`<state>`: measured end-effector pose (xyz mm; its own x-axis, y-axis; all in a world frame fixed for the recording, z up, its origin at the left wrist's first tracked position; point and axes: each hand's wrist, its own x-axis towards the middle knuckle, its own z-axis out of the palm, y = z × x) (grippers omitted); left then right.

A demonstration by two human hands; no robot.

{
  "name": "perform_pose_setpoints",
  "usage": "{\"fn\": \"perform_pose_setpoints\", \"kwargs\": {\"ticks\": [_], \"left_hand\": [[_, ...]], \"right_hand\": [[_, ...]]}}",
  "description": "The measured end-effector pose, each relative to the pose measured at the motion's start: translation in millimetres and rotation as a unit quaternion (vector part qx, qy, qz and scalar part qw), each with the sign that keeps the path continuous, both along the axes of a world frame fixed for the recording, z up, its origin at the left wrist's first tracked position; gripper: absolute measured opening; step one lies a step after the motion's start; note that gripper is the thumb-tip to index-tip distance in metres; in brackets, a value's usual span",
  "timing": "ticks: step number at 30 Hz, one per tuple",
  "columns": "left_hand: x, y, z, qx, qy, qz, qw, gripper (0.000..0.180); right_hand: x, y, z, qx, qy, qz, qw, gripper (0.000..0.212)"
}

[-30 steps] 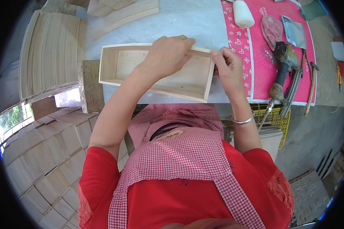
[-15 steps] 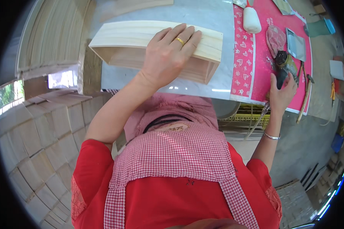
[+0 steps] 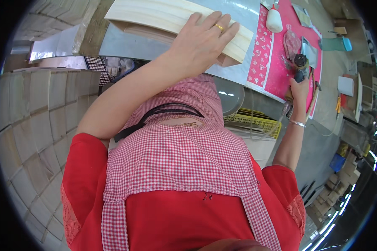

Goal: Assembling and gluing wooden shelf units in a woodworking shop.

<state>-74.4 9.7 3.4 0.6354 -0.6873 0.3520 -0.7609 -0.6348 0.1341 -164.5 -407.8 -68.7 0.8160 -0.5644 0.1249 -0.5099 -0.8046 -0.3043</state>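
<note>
My left hand point(image 3: 198, 43) lies over the upper panel of a pale wooden box point(image 3: 155, 13), with its fingers bent across the panel and its thumb hidden. The long, open-fronted box rests on the grey tabletop point(image 3: 125, 46). At the right, my right hand point(image 3: 299, 88) is closed round the handle of a black and olive power tool point(image 3: 300, 69). A hose or cord runs down from the tool past the table edge. The tool's head lies over the pink mat point(image 3: 276, 62); its working end is too small to make out.
A white glue bottle point(image 3: 274, 21) stands on the mat. Beside the tool lie a pink cloth bundle point(image 3: 292, 44) and a hammer point(image 3: 313, 100). Stacked wooden pieces point(image 3: 42, 113) fill the left side. A yellow crate point(image 3: 255, 121) sits below the table.
My right hand has closed on the power tool, which it was only reaching round before. My left hand stays on the box. The whole view has shifted and turned a little.
</note>
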Motion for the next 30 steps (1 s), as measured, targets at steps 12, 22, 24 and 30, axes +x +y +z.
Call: {"fn": "perform_pose_setpoints", "kwargs": {"ticks": [12,22,24,30], "left_hand": [[1.8,-16.7,-8.2,0.083,-0.232,0.101,0.964,0.081],[10.6,-9.5,8.3,-0.031,-0.043,-0.003,0.999,0.064],[8.6,-11.9,5.1,-0.035,-0.046,-0.001,0.998,0.062],[10.4,-15.2,-1.6,-0.017,-0.117,0.048,0.992,0.052]], "right_hand": [[-37.2,149.1,171.5,0.219,-0.019,0.208,0.953,0.038],[-18.7,190.8,204.5,0.169,0.084,0.281,0.941,0.039],[-15.8,194.1,204.7,0.15,0.082,0.302,0.938,0.039],[-9.0,189.6,202.6,0.135,0.115,0.333,0.926,0.037]]}}
